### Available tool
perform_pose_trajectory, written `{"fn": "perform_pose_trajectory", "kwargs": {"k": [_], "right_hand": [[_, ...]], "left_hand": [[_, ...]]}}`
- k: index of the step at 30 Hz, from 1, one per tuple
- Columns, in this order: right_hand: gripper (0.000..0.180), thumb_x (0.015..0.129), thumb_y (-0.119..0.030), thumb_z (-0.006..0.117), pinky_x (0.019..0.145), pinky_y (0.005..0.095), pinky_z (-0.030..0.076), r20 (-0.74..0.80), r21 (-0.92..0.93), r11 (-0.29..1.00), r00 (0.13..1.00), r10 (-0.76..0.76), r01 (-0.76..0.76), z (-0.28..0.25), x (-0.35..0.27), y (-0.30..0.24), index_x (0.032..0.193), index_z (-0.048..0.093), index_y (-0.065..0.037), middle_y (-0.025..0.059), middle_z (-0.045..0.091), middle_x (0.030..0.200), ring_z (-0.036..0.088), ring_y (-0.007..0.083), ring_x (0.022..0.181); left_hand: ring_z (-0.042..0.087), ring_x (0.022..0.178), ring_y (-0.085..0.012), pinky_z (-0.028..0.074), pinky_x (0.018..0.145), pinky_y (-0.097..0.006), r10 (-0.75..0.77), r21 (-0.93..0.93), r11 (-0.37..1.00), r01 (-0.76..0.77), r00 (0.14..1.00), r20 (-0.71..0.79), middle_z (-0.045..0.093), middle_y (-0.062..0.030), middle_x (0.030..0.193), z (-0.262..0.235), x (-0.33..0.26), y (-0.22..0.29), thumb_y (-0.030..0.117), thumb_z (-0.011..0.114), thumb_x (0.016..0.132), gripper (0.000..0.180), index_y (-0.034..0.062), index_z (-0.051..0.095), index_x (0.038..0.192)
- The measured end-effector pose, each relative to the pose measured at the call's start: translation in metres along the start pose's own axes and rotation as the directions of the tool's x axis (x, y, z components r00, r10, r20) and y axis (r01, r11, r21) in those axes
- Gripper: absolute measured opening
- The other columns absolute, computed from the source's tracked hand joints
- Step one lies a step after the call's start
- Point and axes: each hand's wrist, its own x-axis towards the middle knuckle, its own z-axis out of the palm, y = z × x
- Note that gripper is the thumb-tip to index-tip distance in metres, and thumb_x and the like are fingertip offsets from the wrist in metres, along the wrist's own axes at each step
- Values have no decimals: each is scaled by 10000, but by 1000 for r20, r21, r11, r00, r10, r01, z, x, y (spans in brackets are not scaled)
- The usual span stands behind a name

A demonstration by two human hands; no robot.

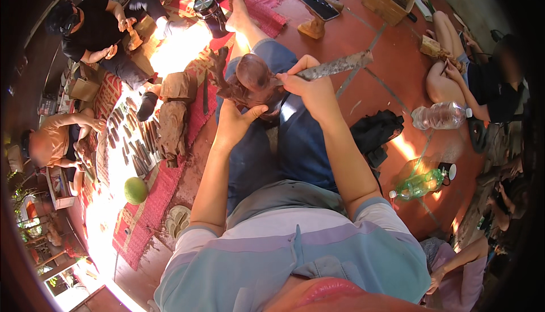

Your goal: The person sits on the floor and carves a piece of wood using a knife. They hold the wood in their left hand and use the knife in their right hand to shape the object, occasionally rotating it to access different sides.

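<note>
A dark brown wooden carving [253, 75] rests over my lap, with a smooth rounded head and rough, branching wood at its left. My left hand [237, 123] is closed around its lower part, the thumb lying along the near side. In my right hand [309, 88] is a long, flat, worn grey blade-like tool [340, 66], gripped close to its narrow end. That narrow end meets the right side of the rounded head. The tool's wide end sticks out to the upper right, past my fingers. Its exact kind cannot be made out.
Rows of carving tools [133, 136] lie on the mat at left, beside wood blocks [174, 125] and a green round fruit [135, 190]. A flask [210, 12] and phone [319, 5] are ahead. Bottles [420, 184] lie at right. Several people sit around, some handling wood pieces.
</note>
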Motion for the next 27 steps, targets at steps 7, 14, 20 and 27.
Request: {"fn": "perform_pose_trajectory", "kwargs": {"k": [7, 14, 20, 27], "right_hand": [[145, 789, -24, 649, 627, 184, 425, -20, 10, 999, 999, -50, 51, 2, -1, 8, 768, 507, -39, -8, 532, 730, 538, 46, 723], [158, 768, -36, 667, 570, 193, 412, -118, 57, 998, 993, -12, 19, 1, 0, 4, 731, 513, -42, -2, 545, 709, 515, 47, 653], [147, 745, -19, 656, 541, 200, 413, -125, -13, 994, 987, -106, 105, 7, -1, 11, 728, 512, -44, 15, 548, 700, 523, 63, 644], [143, 725, -30, 674, 561, 215, 421, -80, -71, 987, 985, -150, 144, 7, -5, 16, 755, 535, -49, 4, 548, 685, 524, 57, 625]], "left_hand": [[542, 1038, -178, 444, 899, -314, 30, -3, 1000, -30, 999, -13, 565, -95, 1122, 1, -2, -2, 30, 725, 749, 526, -15, 443, 1190], [578, 950, -169, 470, 841, -315, -8, -25, 1000, 7, 1000, -18, 600, -101, 1043, 3, 2, -4, 15, 739, 721, 472, -28, 485, 1116], [582, 906, -157, 464, 825, -299, 10, 2, 1000, -10, 999, -46, 616, -81, 998, 1, 0, -3, 9, 744, 714, 408, -26, 535, 1063], [552, 997, -166, 435, 882, -301, 23, -14, 1000, -23, 999, -29, 572, -100, 1103, 4, 0, 1, 17, 738, 729, 521, -34, 458, 1165]]}}
